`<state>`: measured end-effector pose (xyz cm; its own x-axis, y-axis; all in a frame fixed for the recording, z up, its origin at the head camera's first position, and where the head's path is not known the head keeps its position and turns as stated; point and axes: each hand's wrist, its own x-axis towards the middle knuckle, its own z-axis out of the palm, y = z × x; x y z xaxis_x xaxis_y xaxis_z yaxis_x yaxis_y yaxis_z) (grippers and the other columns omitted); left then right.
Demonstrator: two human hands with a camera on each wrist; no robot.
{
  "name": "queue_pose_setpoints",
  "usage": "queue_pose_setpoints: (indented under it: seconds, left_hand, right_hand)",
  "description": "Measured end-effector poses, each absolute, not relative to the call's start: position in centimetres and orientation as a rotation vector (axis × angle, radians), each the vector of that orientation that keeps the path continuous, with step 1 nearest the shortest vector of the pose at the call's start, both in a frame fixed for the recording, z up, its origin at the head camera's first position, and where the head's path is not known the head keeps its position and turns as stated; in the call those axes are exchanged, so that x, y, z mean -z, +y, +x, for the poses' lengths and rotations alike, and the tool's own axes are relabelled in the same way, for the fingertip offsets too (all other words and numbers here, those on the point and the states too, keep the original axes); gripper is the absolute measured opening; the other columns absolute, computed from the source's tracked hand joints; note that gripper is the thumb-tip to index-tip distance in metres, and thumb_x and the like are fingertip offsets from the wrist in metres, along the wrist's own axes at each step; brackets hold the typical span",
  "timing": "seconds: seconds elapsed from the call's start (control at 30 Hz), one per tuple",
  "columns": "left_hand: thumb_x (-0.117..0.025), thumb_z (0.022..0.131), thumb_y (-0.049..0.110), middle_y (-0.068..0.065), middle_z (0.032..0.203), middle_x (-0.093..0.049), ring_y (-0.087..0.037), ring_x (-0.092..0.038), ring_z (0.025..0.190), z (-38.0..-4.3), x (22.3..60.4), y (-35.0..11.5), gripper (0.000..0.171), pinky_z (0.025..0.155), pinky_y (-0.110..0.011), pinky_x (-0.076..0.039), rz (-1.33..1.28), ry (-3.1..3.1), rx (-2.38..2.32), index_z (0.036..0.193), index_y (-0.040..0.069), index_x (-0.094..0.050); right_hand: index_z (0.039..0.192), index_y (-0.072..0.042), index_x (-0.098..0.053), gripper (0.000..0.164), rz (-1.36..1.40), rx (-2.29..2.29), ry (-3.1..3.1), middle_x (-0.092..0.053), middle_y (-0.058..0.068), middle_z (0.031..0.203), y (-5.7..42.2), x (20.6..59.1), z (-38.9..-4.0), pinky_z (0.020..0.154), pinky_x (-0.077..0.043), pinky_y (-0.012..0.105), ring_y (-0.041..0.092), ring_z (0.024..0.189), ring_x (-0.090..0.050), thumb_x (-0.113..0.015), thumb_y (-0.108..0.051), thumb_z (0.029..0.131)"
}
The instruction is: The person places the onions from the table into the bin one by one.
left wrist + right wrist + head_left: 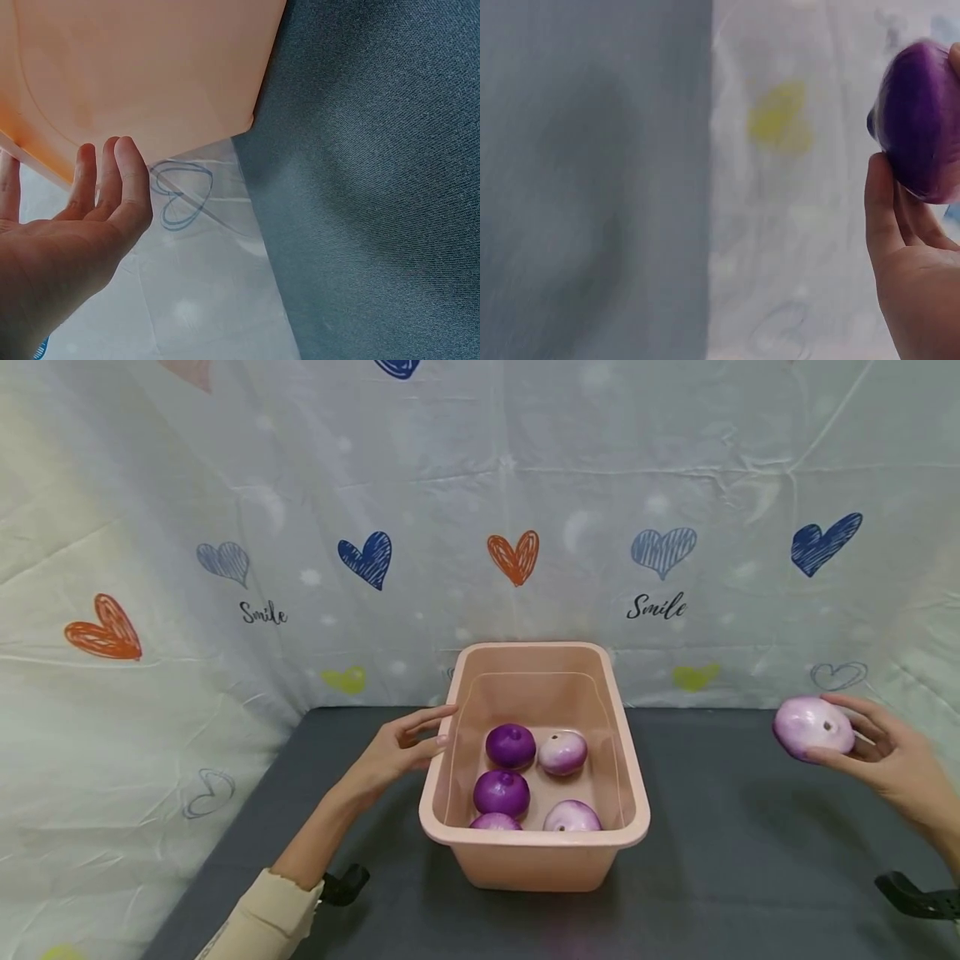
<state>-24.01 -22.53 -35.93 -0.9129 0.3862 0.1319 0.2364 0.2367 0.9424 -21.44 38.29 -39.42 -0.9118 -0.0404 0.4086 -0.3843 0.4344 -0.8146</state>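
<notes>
A pink plastic bin (536, 864) stands on the dark table with several purple onions inside, among them a dark one (511, 746) and a paler one (562, 752). My left hand (386, 758) is at the bin's left rim, its fingers fairly straight and touching the side. In the left wrist view, those fingers (131, 176) lie against the bin's wall (150, 75). Off to the right, my right hand (892, 756) holds a purple and white onion (810, 727) above the table, between thumb and fingers. The right wrist view shows that onion's (915, 124) dark purple side.
The dark grey table (705, 860) runs back to a pale curtain (450, 468) printed with hearts and the word "Smile". The bin's far end is close to this curtain. Another curtain side (112, 735) closes off the left.
</notes>
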Motion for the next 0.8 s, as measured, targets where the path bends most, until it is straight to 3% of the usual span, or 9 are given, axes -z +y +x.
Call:
queue_pose_setpoints:
  seconds: [0.2,0.37,0.8]
  left_hand:
    - [-0.067,0.101,0.022,-0.015,0.147,-0.049,-0.035,-0.056,0.126,-24.0,36.0,-22.5,0.053,0.096,-0.05,-0.051,0.605,2.36,-1.762,0.151,0.014,-0.052]
    - [-0.066,0.102,0.022,-0.015,0.148,-0.049,-0.035,-0.055,0.127,-24.2,35.9,-22.6,0.052,0.096,-0.049,-0.052,0.615,2.36,-1.773,0.151,0.014,-0.052]
    - [-0.066,0.102,0.022,-0.016,0.148,-0.049,-0.035,-0.057,0.125,-24.0,35.9,-22.6,0.051,0.093,-0.047,-0.054,0.618,2.341,-1.786,0.151,0.015,-0.052]
  right_hand:
    - [0.152,-0.007,-0.045,0.074,0.51,-1.521,-2.384,-0.051,-0.005,0.136,34.3,36.5,-21.8,0.078,-0.055,0.018,0.002,0.108,-0.06,-0.073,0.014,0.087]
    - [0.149,-0.004,-0.047,0.074,0.667,-1.66,-2.345,-0.052,0.008,0.139,30.7,33.6,-22.9,0.083,-0.056,0.024,0.015,0.111,-0.063,-0.073,0.018,0.084]
    - [0.147,-0.009,-0.05,0.076,0.997,-1.675,-2.341,-0.052,0.012,0.14,22.1,30.2,-24.8,0.089,-0.055,0.033,0.027,0.118,-0.059,-0.083,0.007,0.08]
